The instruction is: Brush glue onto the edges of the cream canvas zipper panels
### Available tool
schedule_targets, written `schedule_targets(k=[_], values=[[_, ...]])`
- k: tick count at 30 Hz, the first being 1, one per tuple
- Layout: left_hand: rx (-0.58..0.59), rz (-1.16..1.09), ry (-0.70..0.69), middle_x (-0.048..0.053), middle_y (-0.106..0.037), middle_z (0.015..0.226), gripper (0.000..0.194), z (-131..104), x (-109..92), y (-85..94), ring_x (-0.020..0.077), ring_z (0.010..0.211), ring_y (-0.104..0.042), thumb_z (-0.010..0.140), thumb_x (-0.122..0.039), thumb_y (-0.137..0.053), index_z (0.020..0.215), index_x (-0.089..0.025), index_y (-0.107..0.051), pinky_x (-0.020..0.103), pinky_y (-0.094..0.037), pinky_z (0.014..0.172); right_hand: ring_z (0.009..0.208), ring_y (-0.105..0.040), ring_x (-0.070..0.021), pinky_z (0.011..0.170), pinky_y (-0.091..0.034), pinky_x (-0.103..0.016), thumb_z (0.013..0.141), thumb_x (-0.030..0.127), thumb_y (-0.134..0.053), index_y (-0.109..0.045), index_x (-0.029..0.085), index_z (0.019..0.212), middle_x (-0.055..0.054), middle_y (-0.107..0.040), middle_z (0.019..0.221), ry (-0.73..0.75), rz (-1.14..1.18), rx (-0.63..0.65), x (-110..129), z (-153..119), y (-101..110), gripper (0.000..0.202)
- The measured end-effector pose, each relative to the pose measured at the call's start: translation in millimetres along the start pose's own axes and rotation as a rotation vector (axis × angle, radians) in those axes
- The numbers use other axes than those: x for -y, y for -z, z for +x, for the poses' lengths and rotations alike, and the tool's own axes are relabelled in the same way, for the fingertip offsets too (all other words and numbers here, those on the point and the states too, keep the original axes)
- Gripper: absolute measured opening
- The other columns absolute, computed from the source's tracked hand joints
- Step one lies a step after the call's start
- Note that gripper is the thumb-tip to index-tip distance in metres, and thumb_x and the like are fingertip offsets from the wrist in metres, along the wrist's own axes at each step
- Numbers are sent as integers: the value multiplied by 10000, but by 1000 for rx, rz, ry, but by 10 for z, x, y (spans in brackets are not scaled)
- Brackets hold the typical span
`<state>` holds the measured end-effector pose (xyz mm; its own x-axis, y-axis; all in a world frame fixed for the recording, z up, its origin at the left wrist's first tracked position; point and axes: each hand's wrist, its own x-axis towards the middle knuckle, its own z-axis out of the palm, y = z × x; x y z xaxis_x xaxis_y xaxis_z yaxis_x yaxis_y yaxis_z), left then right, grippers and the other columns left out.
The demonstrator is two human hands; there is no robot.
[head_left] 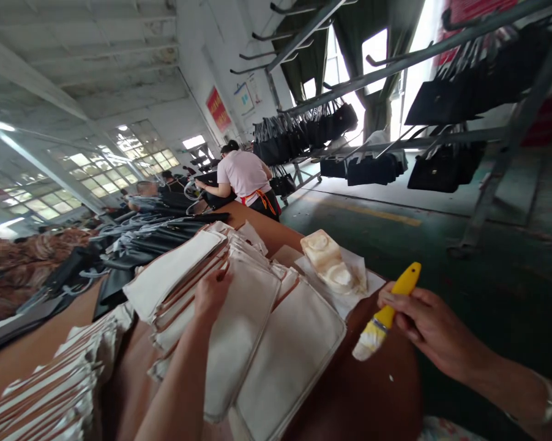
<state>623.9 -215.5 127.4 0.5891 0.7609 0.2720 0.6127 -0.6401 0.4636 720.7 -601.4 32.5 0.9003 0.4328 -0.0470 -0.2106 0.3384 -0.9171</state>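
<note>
My right hand [425,324] is closed around the yellow handle of a paintbrush [388,309]. The brush points down and left, its bristles coated in white paste, above the brown table edge. My left hand [213,293] lies over a fanned stack of white panels, its fingers curled at the upper edge of one cream-white panel [243,321]. Nearer to me another white panel [292,355] overlaps the fan. Beyond them a paste-smeared tray [326,257] holds a white lump, resting on a white sheet [365,282].
More layered white panels [65,383] lie at the lower left of the brown table [372,392]. Black bags [133,251] are piled farther along it. A co-worker [246,174] bends over the far end. To the right stands a metal rack [491,171] hung with black bags.
</note>
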Motion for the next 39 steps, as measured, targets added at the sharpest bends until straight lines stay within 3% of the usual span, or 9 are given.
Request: schedule_targets(k=[3,7,11,17,23,28,30,35,39], values=[[87,-152,-67,-7,-707,727,447,-370,-217,161,181,700,-654,790,-561,-584,970,-169,-699,222,-463,564,454,-314,-71,407,-191,-193,742,424,-770,-628,140,758,34,-435,512,74,134,61,200,132,-66,318],[429,-500,-60,9,-742,894,520,-945,-436,212,202,748,-685,737,-524,-694,1144,-202,-673,251,-524,607,422,-287,-56,403,-172,-199,785,386,-730,-582,150,753,57,-420,493,208,234,206,523,284,-263,280],[607,-622,-98,40,-743,981,460,-1421,-564,60,240,882,-690,733,-452,-735,1120,-205,-705,272,-548,697,421,-294,-57,407,-202,-202,822,398,-687,-581,148,769,63,-417,496,340,123,294,673,313,-429,276],[832,-720,-71,40,-742,914,430,-1789,-676,-181,225,807,-686,763,-441,-704,1134,-222,-708,289,-552,685,495,-390,-83,469,-313,-211,892,416,-604,-568,149,717,43,-454,541,481,-180,355,521,234,-465,321],[763,-756,-28,35,-708,836,363,-1989,-688,-318,166,708,-633,739,-432,-726,1004,-185,-748,227,-498,620,565,-412,-97,538,-349,-223,901,354,-585,-518,156,653,25,-467,599,670,-402,270,406,253,-423,324],[713,-785,-71,27,-685,799,351,-2097,-671,-363,172,726,-622,744,-466,-710,954,-188,-755,234,-488,642,582,-446,-106,551,-376,-222,915,351,-571,-582,149,766,20,-500,640,620,-356,326,418,195,-373,251],[633,-706,-153,24,-669,766,334,-2147,-677,-359,166,730,-613,782,-485,-671,916,-193,-759,222,-484,650,601,-465,-114,562,-383,-225,914,353,-573,-584,148,758,12,-517,649,602,-398,367,392,200,-351,258],[425,-408,-501,1,-609,697,221,-2327,-658,-335,107,630,-592,859,-404,-618,921,-234,-744,154,-447,571,574,-436,-104,542,-367,-222,919,372,-571,-574,150,739,19,-500,633,619,-369,228,401,300,-250,286],[336,-283,-705,-15,-608,735,154,-2418,-638,-318,74,603,-601,898,-316,-589,991,-260,-697,130,-432,549,519,-413,-95,500,-346,-217,906,412,-589,-584,146,757,39,-462,559,461,-338,390,413,239,-243,305]])
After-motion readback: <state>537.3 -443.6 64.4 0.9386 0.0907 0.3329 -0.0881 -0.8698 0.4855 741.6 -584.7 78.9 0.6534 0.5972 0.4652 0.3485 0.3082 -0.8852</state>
